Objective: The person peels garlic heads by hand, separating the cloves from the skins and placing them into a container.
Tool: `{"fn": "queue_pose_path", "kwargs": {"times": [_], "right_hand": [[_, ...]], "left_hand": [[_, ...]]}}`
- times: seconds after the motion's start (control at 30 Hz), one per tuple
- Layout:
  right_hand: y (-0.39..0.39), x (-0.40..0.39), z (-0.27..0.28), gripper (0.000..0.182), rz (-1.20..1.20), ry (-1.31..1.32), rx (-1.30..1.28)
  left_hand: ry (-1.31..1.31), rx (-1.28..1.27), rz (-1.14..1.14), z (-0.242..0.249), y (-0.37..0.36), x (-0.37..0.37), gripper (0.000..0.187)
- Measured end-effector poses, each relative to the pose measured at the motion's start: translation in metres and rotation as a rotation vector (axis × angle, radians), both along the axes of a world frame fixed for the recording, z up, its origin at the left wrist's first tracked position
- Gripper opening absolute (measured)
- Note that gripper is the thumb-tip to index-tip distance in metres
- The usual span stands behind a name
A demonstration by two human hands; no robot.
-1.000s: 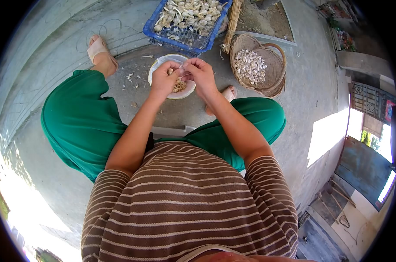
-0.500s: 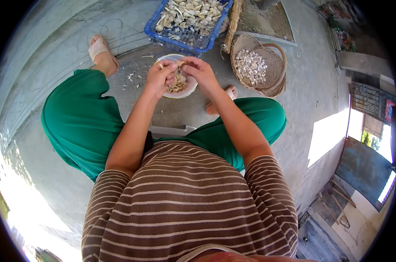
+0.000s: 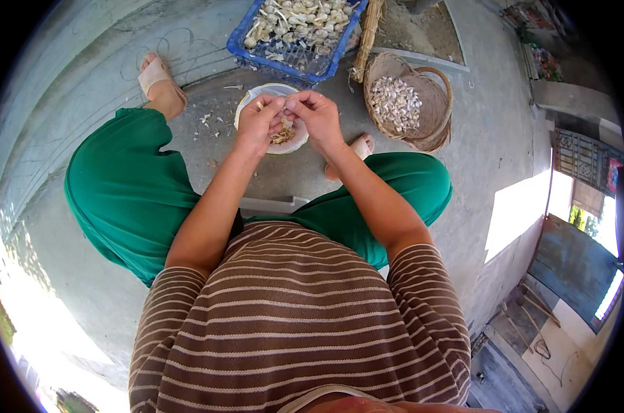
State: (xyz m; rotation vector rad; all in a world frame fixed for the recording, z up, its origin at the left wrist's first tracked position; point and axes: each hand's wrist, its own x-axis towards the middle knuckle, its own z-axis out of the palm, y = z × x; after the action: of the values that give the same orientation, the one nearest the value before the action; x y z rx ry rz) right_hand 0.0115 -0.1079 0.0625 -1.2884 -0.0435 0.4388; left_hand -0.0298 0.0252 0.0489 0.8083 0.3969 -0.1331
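Over a white bowl point(image 3: 299, 143), my left hand point(image 3: 257, 126) and my right hand point(image 3: 316, 118) meet with fingertips pinched together. My left hand is closed round a garlic bulb; a pale bit of its stem point(image 3: 260, 105) pokes out by the fingers. The thumb and forefinger of my right hand pinch at the same garlic, mostly hidden by the fingers. Brownish garlic skins point(image 3: 281, 136) lie in the bowl under my hands.
Ahead, a blue plastic crate point(image 3: 237, 43) holds many garlic bulbs point(image 3: 305, 20). To the right stands a wicker basket point(image 3: 432, 113) with loose garlic cloves point(image 3: 394, 103). A straw bundle point(image 3: 368, 38) lies beside the crate. Skin scraps point(image 3: 206, 120) litter the concrete floor.
My hands have drawn closer together and turned slightly, fingertips now meeting. The garlic that showed between them is now mostly covered. Bowl, crate and basket stay in place.
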Motion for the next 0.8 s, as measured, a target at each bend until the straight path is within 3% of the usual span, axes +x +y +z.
{"fn": "queue_pose_path", "kwargs": {"times": [0.3,0.33,0.4,0.47,0.53,0.6,0.63,0.7,0.8], "right_hand": [[0.005,-0.003,0.010,0.017,-0.054,0.295,0.336],[0.005,-0.004,0.012,0.017,-0.055,0.295,0.336],[0.007,-0.006,0.016,0.015,0.110,0.078,0.092],[0.002,-0.002,0.006,0.013,0.096,0.126,0.117],[-0.003,0.004,0.001,0.013,0.081,0.174,0.140],[-0.012,0.009,-0.005,0.011,-0.159,0.323,0.379],[-0.018,0.014,-0.007,0.011,-0.159,0.322,0.377],[-0.035,0.030,-0.013,0.017,-0.522,0.427,0.343],[-0.081,0.066,-0.016,0.024,-0.858,0.307,0.576]], "left_hand": [[0.079,-0.350,0.034,0.009,0.002,0.004,0.008],[0.050,-0.335,-0.012,0.008,0.004,0.004,0.008],[0.020,-0.320,-0.058,0.007,0.004,0.004,0.008],[0.127,-0.161,-0.083,0.006,0.001,0.003,0.013],[0.124,-0.256,-0.079,0.010,0.002,0.003,0.016],[0.100,-0.416,-0.118,0.012,0.003,0.005,0.024],[0.099,-0.418,-0.118,0.010,0.001,0.005,0.024],[0.118,-0.287,-0.065,0.010,-0.002,0.005,0.022],[0.039,-0.120,-0.108,-0.004,-0.003,0.005,0.023]]}}
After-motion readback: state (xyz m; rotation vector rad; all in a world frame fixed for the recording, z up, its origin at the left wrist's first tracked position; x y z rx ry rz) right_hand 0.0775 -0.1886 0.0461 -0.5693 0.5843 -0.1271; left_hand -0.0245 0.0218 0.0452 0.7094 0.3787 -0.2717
